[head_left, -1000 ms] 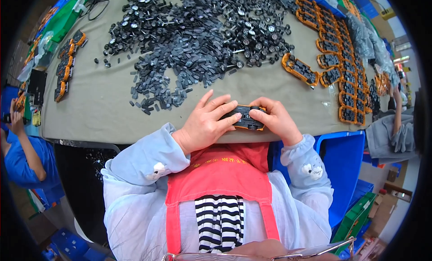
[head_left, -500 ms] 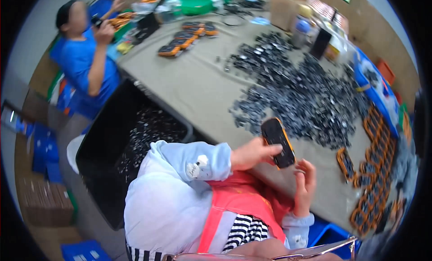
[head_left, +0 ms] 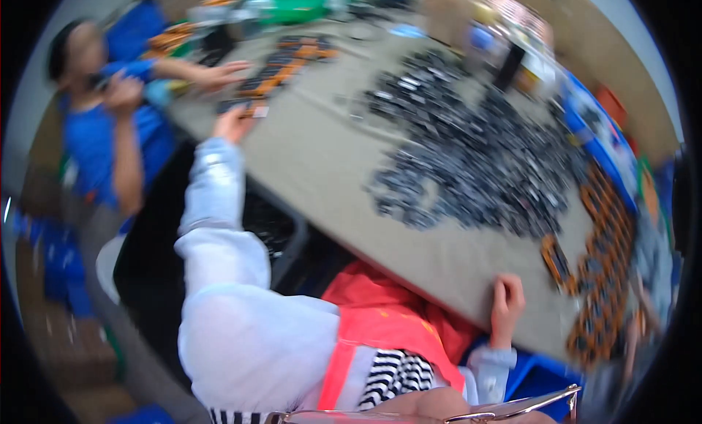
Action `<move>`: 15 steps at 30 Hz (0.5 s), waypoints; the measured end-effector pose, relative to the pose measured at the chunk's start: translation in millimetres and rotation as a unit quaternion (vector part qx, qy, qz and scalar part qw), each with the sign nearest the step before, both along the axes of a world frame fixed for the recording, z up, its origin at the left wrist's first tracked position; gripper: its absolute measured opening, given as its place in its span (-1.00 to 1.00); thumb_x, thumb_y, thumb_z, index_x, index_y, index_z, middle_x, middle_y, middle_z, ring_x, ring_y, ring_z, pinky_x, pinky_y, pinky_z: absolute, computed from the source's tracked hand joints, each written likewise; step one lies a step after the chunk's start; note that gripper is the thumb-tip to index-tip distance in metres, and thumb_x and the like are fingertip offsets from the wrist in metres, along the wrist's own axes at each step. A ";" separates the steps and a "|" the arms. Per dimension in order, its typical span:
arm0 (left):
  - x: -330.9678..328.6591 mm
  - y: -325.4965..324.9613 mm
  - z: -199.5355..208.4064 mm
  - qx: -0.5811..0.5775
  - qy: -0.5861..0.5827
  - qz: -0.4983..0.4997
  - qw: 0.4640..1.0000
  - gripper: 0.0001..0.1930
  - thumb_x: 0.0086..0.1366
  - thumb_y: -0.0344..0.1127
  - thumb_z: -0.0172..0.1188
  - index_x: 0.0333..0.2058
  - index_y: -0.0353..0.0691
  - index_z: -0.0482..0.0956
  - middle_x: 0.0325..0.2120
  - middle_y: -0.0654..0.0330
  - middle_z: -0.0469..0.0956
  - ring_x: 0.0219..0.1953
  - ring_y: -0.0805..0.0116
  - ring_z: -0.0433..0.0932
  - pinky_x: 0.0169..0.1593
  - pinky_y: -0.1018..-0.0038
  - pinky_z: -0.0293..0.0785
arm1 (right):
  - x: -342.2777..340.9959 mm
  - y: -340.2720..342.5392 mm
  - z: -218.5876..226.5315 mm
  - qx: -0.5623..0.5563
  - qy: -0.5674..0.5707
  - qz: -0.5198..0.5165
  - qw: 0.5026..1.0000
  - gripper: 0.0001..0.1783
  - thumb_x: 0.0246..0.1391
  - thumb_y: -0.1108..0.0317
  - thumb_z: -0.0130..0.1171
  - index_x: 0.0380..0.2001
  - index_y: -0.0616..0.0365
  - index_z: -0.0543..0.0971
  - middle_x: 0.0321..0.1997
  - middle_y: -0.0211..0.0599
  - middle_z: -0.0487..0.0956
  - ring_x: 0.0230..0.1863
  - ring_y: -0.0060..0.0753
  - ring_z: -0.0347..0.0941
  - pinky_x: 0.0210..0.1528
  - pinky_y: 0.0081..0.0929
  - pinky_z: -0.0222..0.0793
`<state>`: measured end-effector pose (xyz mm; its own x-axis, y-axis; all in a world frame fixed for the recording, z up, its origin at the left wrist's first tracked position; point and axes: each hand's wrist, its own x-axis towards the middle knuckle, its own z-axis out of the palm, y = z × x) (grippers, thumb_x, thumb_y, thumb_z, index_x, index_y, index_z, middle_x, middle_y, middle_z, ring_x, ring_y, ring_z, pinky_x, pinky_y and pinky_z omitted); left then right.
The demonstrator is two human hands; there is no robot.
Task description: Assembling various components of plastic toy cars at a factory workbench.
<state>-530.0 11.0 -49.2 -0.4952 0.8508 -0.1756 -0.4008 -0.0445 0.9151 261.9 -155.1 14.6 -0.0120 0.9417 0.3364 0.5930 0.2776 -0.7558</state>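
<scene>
My left hand (head_left: pixel 232 125) reaches out to the far left of the table. Its fingers are closed on a black-and-orange oblong casing (head_left: pixel 235 106) at the near end of a row of similar casings (head_left: pixel 281 69). Motion blurs the grip, and the fingers partly cover the casing. My right hand (head_left: pixel 507 303) is by the table's near edge with its fingers curled together and nothing visible in them. Nearest to it, on the right, is a single black-and-orange casing (head_left: pixel 557 263), beside many more laid in rows (head_left: pixel 603 278).
A wide heap of small black parts (head_left: pixel 475 160) covers the table's middle. A black bin (head_left: pixel 157 241) stands below the left edge. A person in blue (head_left: pixel 102 131) stretches a hand (head_left: pixel 219 76) close to mine. Containers and a dark box (head_left: pixel 510 67) stand at the back right.
My left hand has carried the casing from above the near edge to the row at far left. My right hand's fingers have curled in. The other person's arm now extends over the table.
</scene>
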 end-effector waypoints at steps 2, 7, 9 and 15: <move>-30.5 12.3 -16.5 0.040 0.017 -0.011 0.999 -0.73 0.43 -0.36 0.05 0.02 -0.37 0.47 -0.04 -0.01 0.58 -0.02 0.14 0.60 0.08 0.28 0.57 | -3.1 28.9 9.1 0.026 -0.004 -0.033 0.999 -0.93 0.13 0.59 0.13 -0.29 0.27 0.54 -0.25 -0.17 0.55 -0.21 -0.31 0.50 -0.12 -0.47 0.42; -43.6 20.6 -21.7 -0.064 0.063 0.124 0.988 -0.72 0.44 -0.14 0.14 -0.12 -0.27 0.49 -0.25 0.11 0.63 -0.36 0.35 0.66 -0.36 0.49 0.61 | 89.2 78.6 0.2 0.111 -0.271 -0.149 0.944 -0.72 0.06 0.50 0.24 -0.11 0.15 0.56 0.00 -0.15 0.56 0.08 -0.05 0.44 0.18 -0.20 0.32; 0.6 27.9 -23.2 -0.005 0.124 0.185 0.975 -0.74 0.41 -0.11 0.17 -0.20 -0.19 0.48 -0.43 0.23 0.55 -0.57 0.49 0.47 -0.56 0.58 0.38 | 107.5 84.4 7.0 0.108 -0.339 -0.171 0.919 -0.64 0.04 0.45 0.26 -0.05 0.13 0.54 0.05 -0.15 0.53 0.12 -0.04 0.41 0.20 -0.15 0.29; 185.4 7.6 22.2 0.040 0.255 0.150 0.954 -0.81 0.43 -0.15 0.16 -0.31 -0.11 0.49 -0.59 0.40 0.35 -0.63 0.65 0.24 -0.61 0.63 0.13 | 131.1 101.2 8.8 0.078 -0.500 -0.147 0.850 -0.45 -0.01 0.35 0.32 0.10 0.09 0.47 0.13 -0.10 0.48 0.17 0.02 0.38 0.24 -0.07 0.26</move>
